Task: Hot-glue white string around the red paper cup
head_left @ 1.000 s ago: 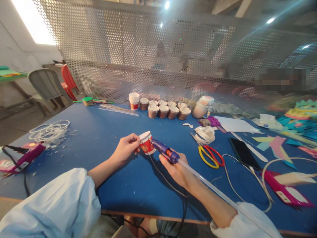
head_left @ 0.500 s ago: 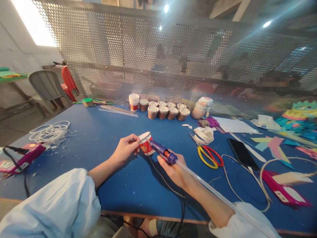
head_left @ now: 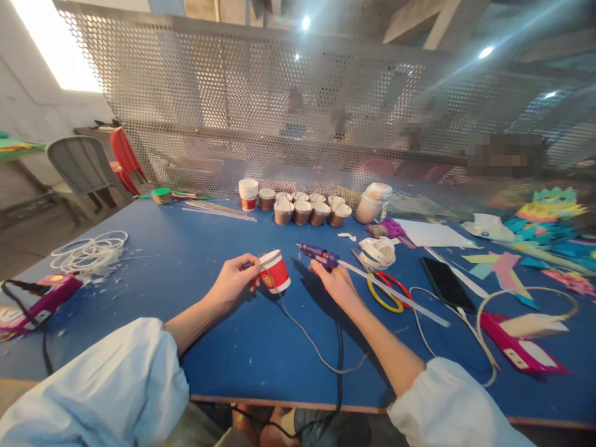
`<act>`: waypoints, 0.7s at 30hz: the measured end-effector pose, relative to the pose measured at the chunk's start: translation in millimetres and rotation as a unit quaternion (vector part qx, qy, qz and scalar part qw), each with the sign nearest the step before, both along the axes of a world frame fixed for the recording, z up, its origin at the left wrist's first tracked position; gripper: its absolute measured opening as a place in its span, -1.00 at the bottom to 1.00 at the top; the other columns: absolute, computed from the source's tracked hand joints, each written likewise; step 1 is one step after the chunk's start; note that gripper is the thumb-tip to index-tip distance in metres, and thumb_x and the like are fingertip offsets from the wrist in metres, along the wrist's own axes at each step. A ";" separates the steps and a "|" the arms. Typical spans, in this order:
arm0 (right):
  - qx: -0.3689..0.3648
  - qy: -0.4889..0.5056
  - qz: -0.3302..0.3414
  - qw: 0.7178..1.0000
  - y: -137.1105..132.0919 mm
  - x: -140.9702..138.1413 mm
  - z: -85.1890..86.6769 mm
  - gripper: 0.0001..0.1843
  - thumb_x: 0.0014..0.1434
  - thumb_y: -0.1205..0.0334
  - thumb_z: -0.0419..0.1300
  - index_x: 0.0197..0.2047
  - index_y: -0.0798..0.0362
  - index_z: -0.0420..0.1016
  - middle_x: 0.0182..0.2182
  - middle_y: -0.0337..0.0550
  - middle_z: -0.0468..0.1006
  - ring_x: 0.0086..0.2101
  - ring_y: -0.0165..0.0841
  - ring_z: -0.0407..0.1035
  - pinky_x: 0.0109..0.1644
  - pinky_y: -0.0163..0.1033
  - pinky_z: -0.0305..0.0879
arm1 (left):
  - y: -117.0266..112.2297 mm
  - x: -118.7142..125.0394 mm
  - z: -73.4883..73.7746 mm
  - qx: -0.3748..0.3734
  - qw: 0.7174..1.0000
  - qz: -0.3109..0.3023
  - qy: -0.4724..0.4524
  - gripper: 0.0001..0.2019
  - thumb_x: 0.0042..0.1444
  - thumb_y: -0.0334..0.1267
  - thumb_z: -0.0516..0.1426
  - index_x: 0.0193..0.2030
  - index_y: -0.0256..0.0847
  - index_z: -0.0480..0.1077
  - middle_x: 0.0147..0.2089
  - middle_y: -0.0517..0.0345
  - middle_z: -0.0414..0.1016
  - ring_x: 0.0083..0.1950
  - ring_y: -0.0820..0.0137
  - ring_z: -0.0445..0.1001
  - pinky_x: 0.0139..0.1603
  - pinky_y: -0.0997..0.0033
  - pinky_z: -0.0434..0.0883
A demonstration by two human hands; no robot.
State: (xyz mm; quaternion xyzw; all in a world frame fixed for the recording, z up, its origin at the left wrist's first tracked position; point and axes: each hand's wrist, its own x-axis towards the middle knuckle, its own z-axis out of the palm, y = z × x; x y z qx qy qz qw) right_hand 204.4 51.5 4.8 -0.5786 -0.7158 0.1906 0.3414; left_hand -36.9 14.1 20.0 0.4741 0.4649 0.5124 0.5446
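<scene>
Tilted in the middle of the view is a small red-and-white paper cup (head_left: pixel 278 273), pinched at its rim side by my left hand (head_left: pixel 234 279). A thin brown cord (head_left: pixel 305 338) runs from the cup down over the blue table. To the right, my right hand (head_left: pixel 336 280) is wrapped round a purple hot glue gun (head_left: pixel 321 254), its nozzle pointing left, apart from the cup. A long clear glue stick (head_left: pixel 395 290) sticks out of the gun's rear. Red-and-yellow scissors (head_left: pixel 388 292) lie just right of that hand.
Several brown-wrapped cups (head_left: pixel 302 212) and a stack of paper cups (head_left: pixel 248 195) line the back. A pale jar (head_left: pixel 373 203) stands beside them. Further right lie a phone (head_left: pixel 447 284), cables and a pink power strip (head_left: pixel 521 347). White rings (head_left: pixel 90 251) are at left.
My right hand has drawn the glue gun away from the cup, to the right and slightly up. My left hand still holds the cup, whose red side now shows uncovered.
</scene>
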 end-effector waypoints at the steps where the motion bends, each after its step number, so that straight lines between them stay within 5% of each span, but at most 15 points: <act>1: 0.010 -0.041 -0.011 0.999 5.4 0.6 -3.8 -0.59 0.24 -0.03 0.02 -0.20 0.08 0.56 -0.34 -0.08 0.61 -0.27 -0.25 0.48 -0.21 -0.24 0.33 | 0.1 0.2 -0.3 -0.003 1.000 0.001 0.002 -0.80 -0.06 -0.17 0.21 -0.45 -0.25 0.33 -0.66 0.28 0.34 -0.66 0.57 0.23 -0.62 0.59 0.20; 6: 0.014 -0.118 -0.036 0.992 10.0 -2.5 -9.9 -0.60 0.24 -0.02 0.07 -0.15 0.11 0.58 -0.23 0.03 0.59 -0.10 -0.17 0.42 -0.08 -0.21 0.28 | 3.0 -3.0 -2.8 0.018 0.999 0.032 0.023 -0.79 -0.04 -0.17 0.22 -0.44 -0.27 0.34 -0.65 0.28 0.34 -0.63 0.58 0.24 -0.60 0.60 0.21; 12: 0.014 -0.199 -0.016 0.980 -10.4 2.9 15.5 -0.59 0.21 -0.08 0.11 -0.08 0.03 0.54 -0.27 -0.07 0.58 -0.25 -0.24 0.45 -0.24 -0.28 0.23 | 10.5 -12.3 -3.6 0.052 0.995 0.083 0.035 -0.81 -0.01 -0.17 0.21 -0.41 -0.27 0.38 -0.64 0.29 0.36 -0.64 0.59 0.25 -0.60 0.62 0.20; 18: -0.049 -0.282 -0.025 0.958 -45.3 10.7 44.9 -0.61 0.18 -0.01 0.16 -0.58 0.03 0.40 -0.63 -0.16 0.45 -0.58 -0.32 0.33 -0.46 -0.28 -0.02 | 14.3 -16.3 -2.0 0.070 0.988 0.134 0.029 -0.80 -0.07 -0.18 0.23 -0.40 -0.28 0.40 -0.63 0.27 0.37 -0.61 0.56 0.28 -0.59 0.60 0.23; 21: -0.046 -0.304 -0.010 0.952 -61.1 4.4 54.0 -0.63 0.22 0.06 0.14 -0.57 0.04 0.37 -0.58 -0.13 0.48 -0.50 -0.31 0.38 -0.45 -0.27 -0.04 | 12.0 -14.9 -0.5 0.064 0.988 0.135 0.045 -0.81 -0.06 -0.18 0.21 -0.38 -0.28 0.40 -0.63 0.27 0.37 -0.62 0.56 0.26 -0.59 0.60 0.22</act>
